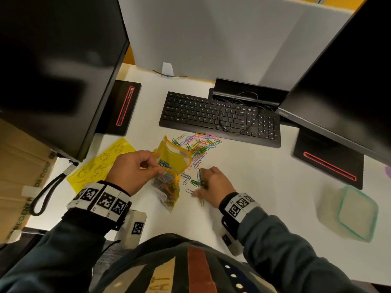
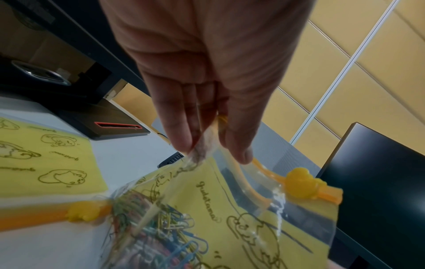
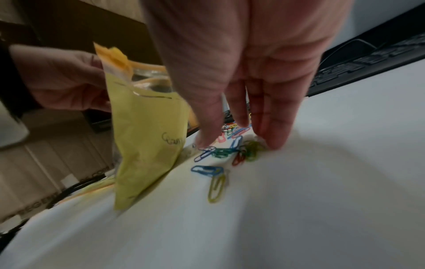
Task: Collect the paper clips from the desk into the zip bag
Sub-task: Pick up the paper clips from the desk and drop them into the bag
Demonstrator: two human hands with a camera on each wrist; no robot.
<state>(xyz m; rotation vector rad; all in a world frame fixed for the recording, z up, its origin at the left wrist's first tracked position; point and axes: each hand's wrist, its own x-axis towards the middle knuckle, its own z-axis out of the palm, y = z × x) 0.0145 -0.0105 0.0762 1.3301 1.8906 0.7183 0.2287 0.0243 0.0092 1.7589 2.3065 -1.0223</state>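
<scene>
A yellow zip bag (image 1: 171, 159) with an orange zipper stands open on the white desk (image 1: 254, 176), coloured clips inside it. My left hand (image 1: 135, 166) pinches the bag's rim (image 2: 207, 145) between thumb and fingers. A heap of coloured paper clips (image 1: 198, 144) lies behind the bag, near the keyboard. Several loose clips (image 1: 191, 180) lie right of the bag. My right hand (image 1: 211, 182) reaches down onto them, fingertips (image 3: 273, 143) touching the desk beside green and red clips (image 3: 246, 152). Blue and yellow clips (image 3: 214, 174) lie just short of the fingers.
A black keyboard (image 1: 220, 117) with a cable lies behind the clip heap. Two dark monitors on black stands (image 1: 120, 106) (image 1: 325, 161) flank the desk. A flat yellow bag (image 1: 101, 163) lies at the left. A lidded plastic box (image 1: 349, 212) sits at the right.
</scene>
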